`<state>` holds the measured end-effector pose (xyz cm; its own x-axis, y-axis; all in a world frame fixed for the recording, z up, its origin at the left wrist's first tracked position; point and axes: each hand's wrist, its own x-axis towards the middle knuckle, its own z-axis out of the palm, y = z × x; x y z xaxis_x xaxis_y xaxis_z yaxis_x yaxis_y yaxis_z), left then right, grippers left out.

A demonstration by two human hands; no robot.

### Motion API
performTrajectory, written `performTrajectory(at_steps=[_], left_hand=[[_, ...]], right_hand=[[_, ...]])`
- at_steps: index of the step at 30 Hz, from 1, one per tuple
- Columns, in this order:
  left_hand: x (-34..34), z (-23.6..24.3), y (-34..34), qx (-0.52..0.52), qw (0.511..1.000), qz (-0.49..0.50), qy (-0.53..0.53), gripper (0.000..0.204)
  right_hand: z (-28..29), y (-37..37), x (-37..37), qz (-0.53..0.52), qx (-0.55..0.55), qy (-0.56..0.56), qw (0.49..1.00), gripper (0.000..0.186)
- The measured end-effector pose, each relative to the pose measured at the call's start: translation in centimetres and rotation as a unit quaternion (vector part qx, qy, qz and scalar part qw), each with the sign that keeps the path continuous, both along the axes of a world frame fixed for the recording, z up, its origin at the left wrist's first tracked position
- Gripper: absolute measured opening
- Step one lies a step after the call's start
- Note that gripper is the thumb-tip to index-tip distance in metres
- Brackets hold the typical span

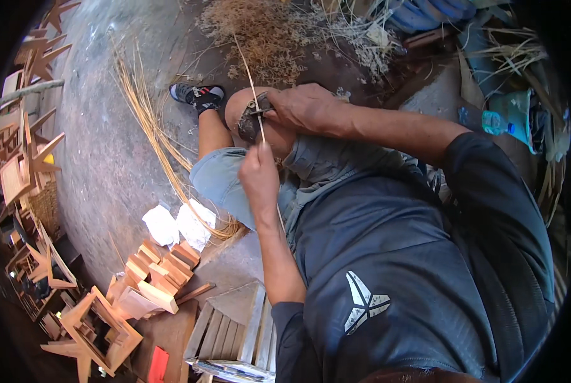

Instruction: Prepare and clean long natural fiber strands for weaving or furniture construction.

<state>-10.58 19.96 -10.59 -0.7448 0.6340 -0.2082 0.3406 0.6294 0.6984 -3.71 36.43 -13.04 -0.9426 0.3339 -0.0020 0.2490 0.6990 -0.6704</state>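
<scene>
Just beyond the strip (246, 73), probably shavings (266, 41)

The strip (251, 83) was pale straw, the pad (248, 129) mottled dark grey, the cane bundle (146, 115) golden tan. The shirt (394, 249) was near-black with a white, dark-flecked emblem (360, 293); the shorts (218, 175), grey-blue. The shavings (257, 35) were brown, the papers (161, 225) white, the floor (94, 159) blotchy grey. The wood blocks (158, 295) showed orange-brown, one flat piece (158, 364) bright red, the bottle cap (510, 128) blue.

From your head, the left fisheye looks down past your close shirt (394, 262), lower right, toward your right hand (306, 107), upper centre.
</scene>
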Motion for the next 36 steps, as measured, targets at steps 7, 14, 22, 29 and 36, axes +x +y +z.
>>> performTrajectory(at_steps=[7, 14, 22, 29, 36], left_hand=[[8.4, 4.0, -16.0, -0.053, 0.974, 0.131, -0.176, 0.032], [8.8, 7.5, -13.7, 0.080, 0.929, 0.249, -0.261, 0.029], [-0.2, 1.4, 0.4, 0.087, 0.990, 0.043, -0.106, 0.025], [5.6, 3.7, -7.6, 0.014, 0.998, 0.027, -0.051, 0.033], [0.5, 1.7, -0.9, 0.102, 0.971, 0.088, -0.198, 0.035]], right_hand=[[-0.6, 1.9, -0.5, 0.003, 0.028, -0.041, 0.999, 0.034], [1.8, 4.3, -1.7, -0.076, -0.125, -0.121, 0.982, 0.043], [5.6, 1.4, -0.3, -0.030, -0.037, -0.131, 0.990, 0.041], [4.8, 0.4, 1.2, -0.019, -0.005, -0.122, 0.992, 0.039], [4.0, 1.7, -0.9, -0.053, -0.037, -0.099, 0.993, 0.039]])
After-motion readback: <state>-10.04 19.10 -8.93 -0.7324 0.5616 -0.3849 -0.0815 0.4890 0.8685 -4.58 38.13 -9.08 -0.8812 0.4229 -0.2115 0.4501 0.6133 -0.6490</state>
